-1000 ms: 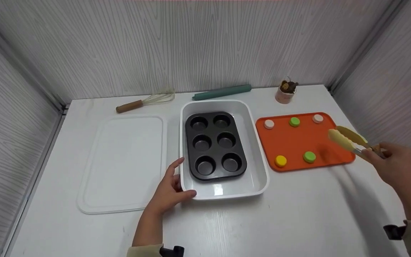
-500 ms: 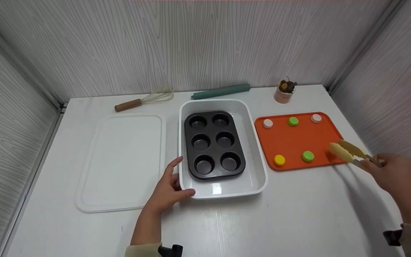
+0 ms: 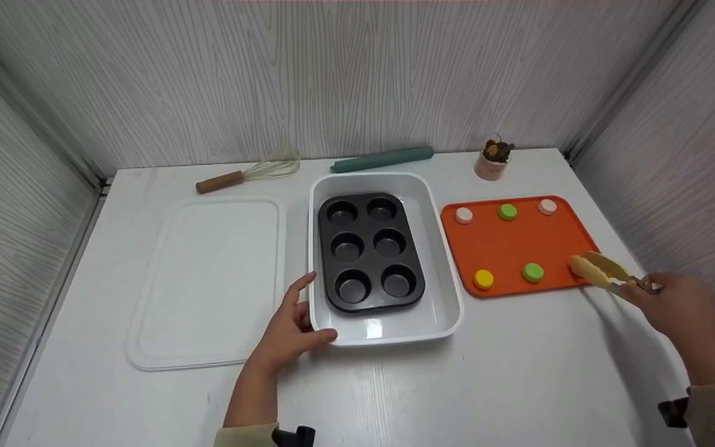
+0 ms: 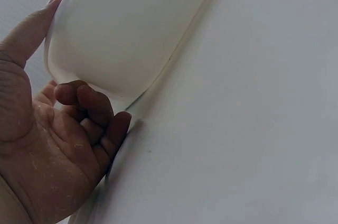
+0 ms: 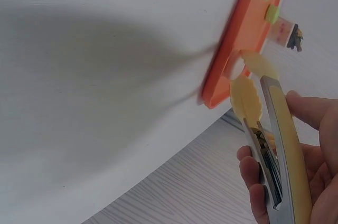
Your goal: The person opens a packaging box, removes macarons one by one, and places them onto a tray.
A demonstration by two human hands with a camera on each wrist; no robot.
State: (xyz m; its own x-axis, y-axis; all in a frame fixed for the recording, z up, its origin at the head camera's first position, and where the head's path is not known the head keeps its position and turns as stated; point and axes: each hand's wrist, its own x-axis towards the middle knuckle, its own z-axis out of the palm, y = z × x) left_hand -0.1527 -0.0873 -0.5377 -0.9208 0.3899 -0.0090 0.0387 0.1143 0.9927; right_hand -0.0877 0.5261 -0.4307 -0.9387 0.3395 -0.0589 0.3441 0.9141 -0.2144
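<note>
My left hand [image 3: 286, 335] grips the front-left corner of a white basin [image 3: 450, 310], thumb on the front rim and a finger along the left side. A dark muffin pan [image 3: 370, 254] with bare cups sits inside. In the left wrist view the other fingers [image 4: 90, 102] curl beside the basin's wall. My right hand [image 3: 683, 316] holds yellow-tipped tongs [image 3: 593, 270] over the front-right corner of an orange tray [image 3: 512, 245]. Their arms are apart. In the right wrist view a pale round piece [image 5: 235, 65] shows near the tips; from above the tongs hide it.
Small macaron-like discs lie on the tray: green [image 3: 532, 272], yellow [image 3: 483, 280] and pale pink [image 3: 463, 215] among them. A white lid [image 3: 208, 285] lies left. Behind are a whisk [image 3: 221, 182], a green rolling pin [image 3: 382, 159] and a small potted ornament [image 3: 491, 164].
My right hand has brought the tongs down and toward me, from above the tray's right side to its front-right corner. The left hand keeps its hold on the basin.
</note>
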